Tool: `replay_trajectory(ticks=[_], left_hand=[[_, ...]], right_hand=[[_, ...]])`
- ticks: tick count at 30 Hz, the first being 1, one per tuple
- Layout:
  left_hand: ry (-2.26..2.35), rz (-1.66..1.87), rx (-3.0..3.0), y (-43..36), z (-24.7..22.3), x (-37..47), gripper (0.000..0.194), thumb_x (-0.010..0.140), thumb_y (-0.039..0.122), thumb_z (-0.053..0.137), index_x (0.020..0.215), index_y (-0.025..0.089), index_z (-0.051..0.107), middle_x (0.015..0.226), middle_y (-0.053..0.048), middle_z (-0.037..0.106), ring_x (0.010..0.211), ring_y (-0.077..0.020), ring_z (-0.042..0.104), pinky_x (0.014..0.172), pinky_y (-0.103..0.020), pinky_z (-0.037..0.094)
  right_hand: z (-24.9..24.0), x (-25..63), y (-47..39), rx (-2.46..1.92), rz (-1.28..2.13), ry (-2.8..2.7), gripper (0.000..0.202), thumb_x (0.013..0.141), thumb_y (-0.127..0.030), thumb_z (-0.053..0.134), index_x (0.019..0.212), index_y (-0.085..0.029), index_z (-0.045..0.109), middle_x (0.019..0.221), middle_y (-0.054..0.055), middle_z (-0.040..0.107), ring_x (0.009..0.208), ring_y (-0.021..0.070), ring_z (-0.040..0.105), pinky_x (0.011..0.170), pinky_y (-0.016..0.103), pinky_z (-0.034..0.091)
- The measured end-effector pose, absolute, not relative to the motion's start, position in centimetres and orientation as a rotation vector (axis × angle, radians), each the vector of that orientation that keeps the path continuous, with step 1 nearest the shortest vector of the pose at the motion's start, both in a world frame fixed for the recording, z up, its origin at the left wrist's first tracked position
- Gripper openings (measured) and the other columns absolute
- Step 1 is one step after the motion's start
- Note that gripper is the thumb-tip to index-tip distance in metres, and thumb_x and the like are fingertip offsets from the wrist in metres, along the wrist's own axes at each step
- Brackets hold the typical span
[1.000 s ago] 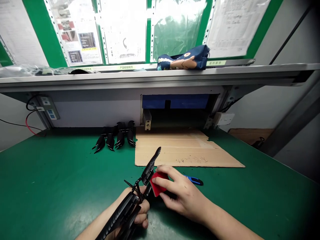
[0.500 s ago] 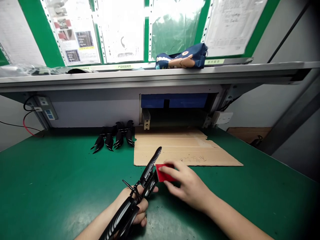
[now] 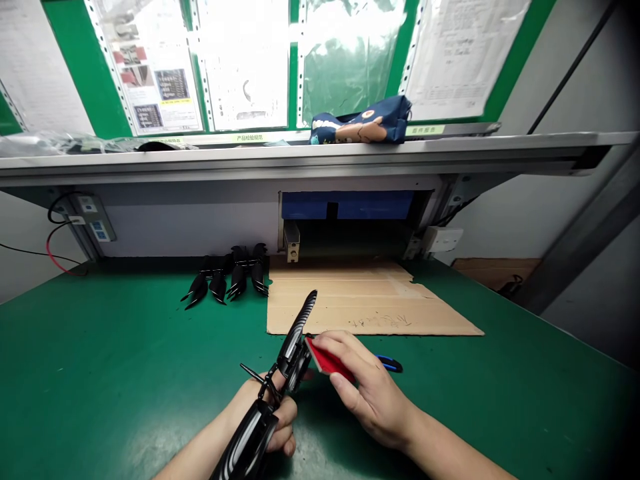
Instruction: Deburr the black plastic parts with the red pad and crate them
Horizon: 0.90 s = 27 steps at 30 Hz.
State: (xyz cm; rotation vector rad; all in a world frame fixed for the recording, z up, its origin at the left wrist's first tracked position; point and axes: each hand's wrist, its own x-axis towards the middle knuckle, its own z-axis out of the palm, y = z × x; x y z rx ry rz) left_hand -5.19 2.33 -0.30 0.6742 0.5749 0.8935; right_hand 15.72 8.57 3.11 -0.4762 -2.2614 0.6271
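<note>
So the nearest stuff is at the bottom middle of the frame: the left hand [image 3: 284,420] has its fingers curled around a glossy black part [image 3: 257,423]. The part slants from the bottom edge up toward the center, with a thin arm poking out to the left.

Just right of that, the right hand [image 3: 370,387] is pinching a red pad [image 3: 330,362] between thumb and fingers. The pad's left edge sits right by the upper half of the black part; can't really tell if they're touching. Behind the right hand there's a blue-and-black tool [image 3: 390,364], partly covered, lying on the green tabletop [image 3: 125,367].

Further back, center right, a flat sheet of cardboard [image 3: 370,303] with scribbles on it. Next to it, left of center, some more black parts [image 3: 239,273] are lined up along the back of the table.

Behind those, a socket strip [image 3: 100,220] on the left and a white wall box [image 3: 443,239] on the right. Up top, a shelf [image 3: 225,167] carries a dark blue pouch [image 3: 363,125], with papers in plastic sleeves [image 3: 245,67] behind it.
</note>
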Motion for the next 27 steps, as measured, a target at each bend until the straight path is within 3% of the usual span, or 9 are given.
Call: replay_trajectory(ticks=[5, 16, 22, 27], left_hand=[[0.586, 0.868, 0.685, 2.4, 0.4, -5.0, 0.057, 0.077, 0.049, 0.067, 0.121, 0.016, 0.054, 0.039, 0.009, 0.037, 0.028, -0.0073, 0.033, 0.049, -0.024, 0.046], [0.569, 0.994, 0.633, 2.3, -0.6, -4.0, 0.046, 0.071, 0.048, 0.074, 0.104, 0.017, 0.064, 0.036, 0.011, 0.033, 0.025, -0.0051, 0.029, 0.045, -0.022, 0.044], [0.569, 1.051, 0.625, 2.8, -0.4, -4.8, 0.054, 0.068, 0.052, 0.076, 0.108, 0.018, 0.063, 0.038, 0.010, 0.035, 0.027, -0.0059, 0.031, 0.043, -0.023, 0.042], [0.607, 0.993, 0.616, 2.8, -0.5, -4.8, 0.049, 0.072, 0.045, 0.075, 0.110, 0.015, 0.062, 0.037, 0.009, 0.036, 0.027, -0.0068, 0.031, 0.043, -0.024, 0.043]], right_hand=[[3.2, 15.3, 8.1, -0.437, 0.760, -2.211, 0.038, 0.099, -0.034, 0.036, 0.133, -0.020, 0.047, 0.118, 0.010, 0.046, 0.107, 0.0240, 0.048, 0.094, 0.036, 0.041], [3.9, 14.4, 7.0, -0.427, 0.960, -2.105, 0.036, 0.102, -0.038, 0.035, 0.123, -0.019, 0.058, 0.103, 0.008, 0.053, 0.093, 0.0206, 0.054, 0.084, 0.032, 0.043], [5.5, 16.1, 8.0, -0.379, 1.035, -2.230, 0.044, 0.102, -0.044, 0.035, 0.094, -0.016, 0.069, 0.083, 0.006, 0.060, 0.076, 0.0188, 0.057, 0.071, 0.029, 0.044], [5.1, 16.1, 8.0, -0.560, 0.855, -1.977, 0.034, 0.102, -0.046, 0.040, 0.109, -0.020, 0.062, 0.102, 0.007, 0.058, 0.094, 0.0223, 0.055, 0.081, 0.031, 0.044]])
